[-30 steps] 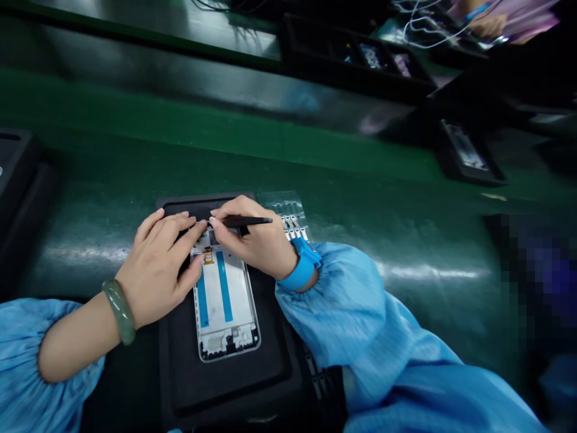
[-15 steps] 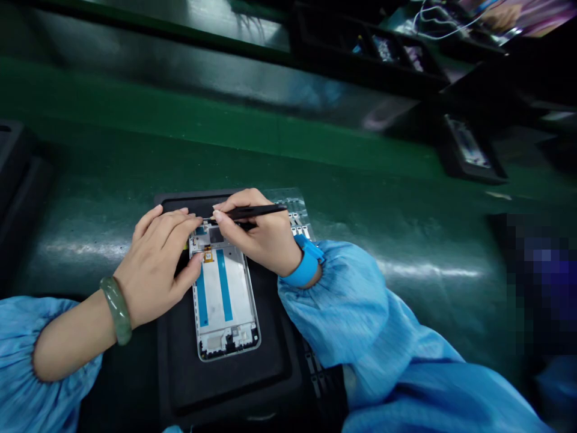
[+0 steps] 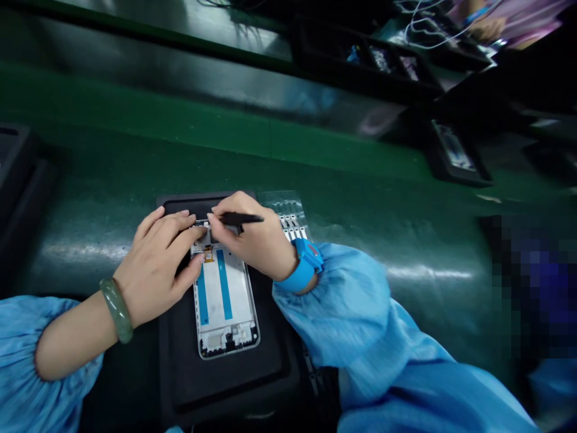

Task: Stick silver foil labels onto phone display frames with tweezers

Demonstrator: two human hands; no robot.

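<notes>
A phone frame point(image 3: 234, 282), silvery white inside with two blue strips and an orange flex connector, lies on a black foam tray point(image 3: 238, 379). My left hand point(image 3: 157, 261) rests over its upper left edge with fingers spread. Its index fingertip touches the top part of the frame, and the thumb lies at the left side near the flex connector. Between the thumb and fingers of my right hand point(image 3: 256, 240) is a pair of black tweezers point(image 3: 241, 218). The tweezers' tips are at the frame's top end, hidden by my fingers.
A clear sheet with small white-and-black parts point(image 3: 293, 225) lies right of the tray. Farther right, another black tray point(image 3: 478, 180) holds a phone part. Dark trays point(image 3: 15, 156) stand at the left. Across the bench are a compartment box point(image 3: 324, 51) and a person's hand point(image 3: 489, 29).
My left index finger has moved right onto the frame's top part. My right hand has shifted slightly left and turned, tilting the tweezers. The phone frame stays in place.
</notes>
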